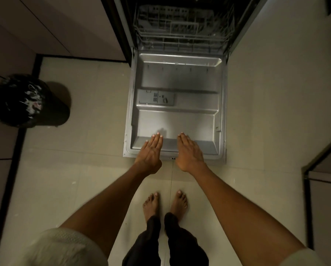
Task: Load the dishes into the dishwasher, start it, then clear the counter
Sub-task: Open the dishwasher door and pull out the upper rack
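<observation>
The dishwasher door lies fully lowered, flat and grey, with a detergent compartment on its left half. Behind it the lower wire rack sits inside the dark tub and looks bare. My left hand and my right hand reach out with straight fingers over the door's near edge, palms down, holding nothing. I cannot tell whether they touch the door. No dishes are in view.
A round bin lined with a black bag stands on the tiled floor at the left. Cabinet fronts flank the dishwasher. A dark-edged cabinet corner juts in at the right. My bare feet stand just before the door.
</observation>
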{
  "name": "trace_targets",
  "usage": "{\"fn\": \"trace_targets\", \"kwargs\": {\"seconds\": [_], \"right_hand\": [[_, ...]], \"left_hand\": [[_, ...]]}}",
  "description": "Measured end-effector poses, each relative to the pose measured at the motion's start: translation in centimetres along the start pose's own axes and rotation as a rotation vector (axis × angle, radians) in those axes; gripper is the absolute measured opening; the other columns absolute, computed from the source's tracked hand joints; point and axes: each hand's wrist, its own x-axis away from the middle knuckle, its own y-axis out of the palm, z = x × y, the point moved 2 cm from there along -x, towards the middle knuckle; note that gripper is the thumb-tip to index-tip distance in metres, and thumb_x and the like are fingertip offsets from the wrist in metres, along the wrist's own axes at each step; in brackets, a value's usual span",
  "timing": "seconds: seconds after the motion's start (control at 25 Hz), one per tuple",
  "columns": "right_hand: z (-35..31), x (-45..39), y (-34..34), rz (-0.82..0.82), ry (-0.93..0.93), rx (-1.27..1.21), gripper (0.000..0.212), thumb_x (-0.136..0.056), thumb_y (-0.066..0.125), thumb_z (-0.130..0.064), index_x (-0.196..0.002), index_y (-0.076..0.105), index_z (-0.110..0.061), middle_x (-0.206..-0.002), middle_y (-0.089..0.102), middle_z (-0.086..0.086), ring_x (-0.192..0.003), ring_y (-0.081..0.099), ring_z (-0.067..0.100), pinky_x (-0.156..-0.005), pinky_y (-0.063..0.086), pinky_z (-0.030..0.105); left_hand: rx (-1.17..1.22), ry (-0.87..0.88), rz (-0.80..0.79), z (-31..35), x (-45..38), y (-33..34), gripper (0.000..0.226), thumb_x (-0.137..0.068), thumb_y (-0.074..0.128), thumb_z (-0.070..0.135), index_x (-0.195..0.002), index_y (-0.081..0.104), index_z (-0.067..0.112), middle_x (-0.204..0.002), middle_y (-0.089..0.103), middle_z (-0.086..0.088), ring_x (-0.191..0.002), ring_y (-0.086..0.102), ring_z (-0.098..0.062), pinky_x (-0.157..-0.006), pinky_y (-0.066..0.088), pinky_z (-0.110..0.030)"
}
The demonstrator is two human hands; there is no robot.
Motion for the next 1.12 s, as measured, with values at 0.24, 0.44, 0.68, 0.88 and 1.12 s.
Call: {"fn": "trace_targets", "kwargs": {"seconds": [0.24, 0.44, 0.68, 0.88, 1.12], "right_hand": [[-0.8, -1.5, -13.0, 0.121, -0.035, 0.008, 0.088, -0.095, 0.058, -0.019, -0.16, -0.001, -0.009, -0.168, -0.006, 0.01, -0.155, -0.003, 0.023, -0.126, 0.004, 0.038], [-0.1, -5.4, -19.8, 0.164, -0.039, 0.056, 0.09, -0.093, 0.06, -0.021, -0.16, 0.0, -0.008, -0.168, -0.004, 0.011, -0.155, -0.001, 0.025, -0.126, 0.007, 0.04], [0.4, -12.2, -25.0, 0.185, -0.003, 0.075, 0.088, -0.091, 0.063, -0.019, -0.159, 0.007, -0.007, -0.167, 0.004, 0.012, -0.154, 0.007, 0.027, -0.126, 0.012, 0.041], [1.4, -19.3, -27.4, 0.138, 0.076, 0.015, 0.088, -0.094, 0.059, -0.02, -0.16, 0.001, -0.009, -0.168, -0.003, 0.008, -0.155, 0.002, 0.022, -0.126, 0.005, 0.035], [2.9, -27.5, -28.9, 0.158, 0.08, 0.007, 0.084, -0.095, 0.058, -0.024, -0.159, 0.007, -0.006, -0.168, 0.005, 0.012, -0.154, 0.008, 0.027, -0.125, 0.01, 0.036]], "left_hand": [[-0.008, -0.028, 0.111, 2.8, -1.9, -11.7, 0.09, -0.086, 0.044, 0.009, -0.157, -0.011, 0.011, -0.165, -0.016, -0.01, -0.153, -0.013, -0.023, -0.126, 0.002, -0.041], [-0.029, -0.029, 0.168, 3.2, -5.8, -18.0, 0.087, -0.088, 0.043, 0.013, -0.158, -0.009, 0.009, -0.165, -0.014, -0.011, -0.153, -0.012, -0.024, -0.126, 0.001, -0.04], [-0.009, -0.018, 0.171, 1.1, -12.3, -22.9, 0.085, -0.094, 0.046, 0.016, -0.158, -0.01, 0.011, -0.166, -0.013, -0.01, -0.153, -0.011, -0.023, -0.125, -0.002, -0.038], [-0.041, -0.016, 0.127, -1.6, -19.4, -26.0, 0.092, -0.093, 0.053, 0.014, -0.157, -0.014, 0.013, -0.165, -0.017, -0.008, -0.152, -0.013, -0.022, -0.125, -0.003, -0.038], [-0.03, 0.001, 0.117, -3.9, -27.6, -28.2, 0.09, -0.089, 0.048, 0.006, -0.157, -0.01, 0.011, -0.166, -0.013, -0.01, -0.153, -0.01, -0.022, -0.126, 0.001, -0.038]]}}
